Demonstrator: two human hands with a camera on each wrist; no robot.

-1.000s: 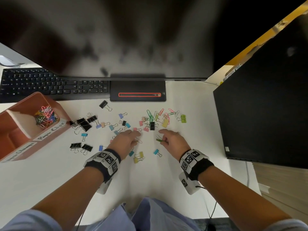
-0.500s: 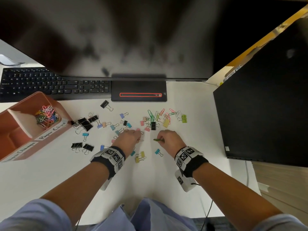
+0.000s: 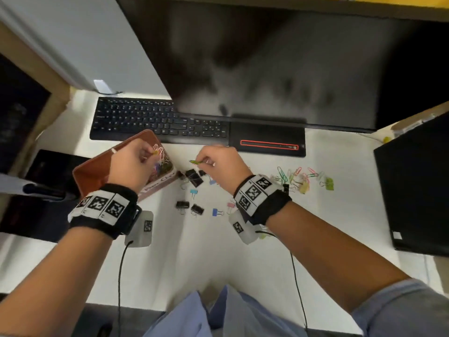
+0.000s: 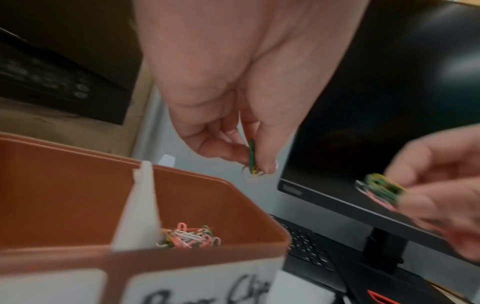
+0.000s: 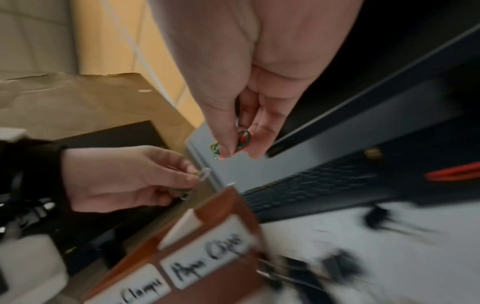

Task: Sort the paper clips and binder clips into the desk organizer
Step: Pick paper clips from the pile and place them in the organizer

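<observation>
Head view: left hand [image 3: 131, 164] pinches a few paper clips [image 4: 252, 162] above the desk organizer [image 3: 97, 171], over its paper-clip compartment; right hand [image 3: 218, 166] pinches another bunch [image 3: 195, 162] at its 3 o'clock. Binder clips [image 3: 194, 177] lie beneath; loose clips [image 3: 301, 177] farther at 3; keyboard [image 3: 158, 122] at 12.

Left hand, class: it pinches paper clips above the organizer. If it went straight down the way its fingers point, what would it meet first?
Probably the pile of paper clips in the organizer compartment below the left hand, though depth is uncertain.
</observation>
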